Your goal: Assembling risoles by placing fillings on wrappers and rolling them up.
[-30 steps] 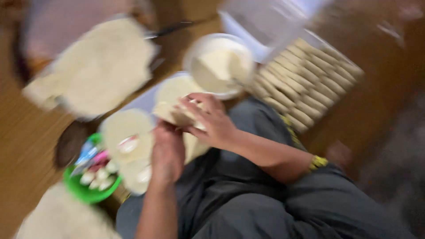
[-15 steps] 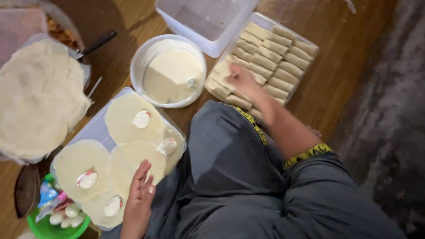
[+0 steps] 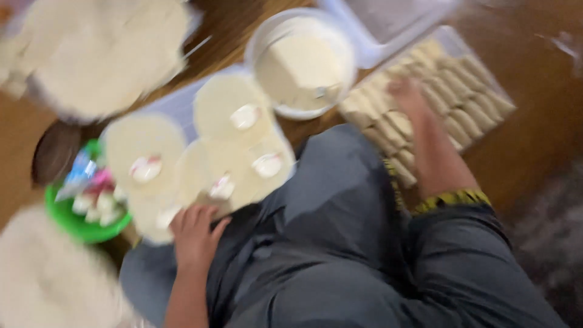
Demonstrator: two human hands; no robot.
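Right hand (image 3: pixel 408 96) rests on the rolled wrappers (image 3: pixel 452 97) in their tray; grip state indiscernible through blur. Left hand (image 3: pixel 195 234), fingers spread, touches the board of round wrappers (image 3: pixel 234 109).

Wooden floor (image 3: pixel 534 133), smooth with a slight sheen; green plastic bowl (image 3: pixel 79 222), glossy; pale wrappers (image 3: pixel 143 143), matt, probably dough; grey cloth trousers (image 3: pixel 340 243), matt.

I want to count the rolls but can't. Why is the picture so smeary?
In the head view the whole frame is motion-blurred: the pale rolls in the clear tray run together, the round white bowl has soft edges, and the right hand over the rolls is smeared. The left hand by the round wrappers looks somewhat clearer.
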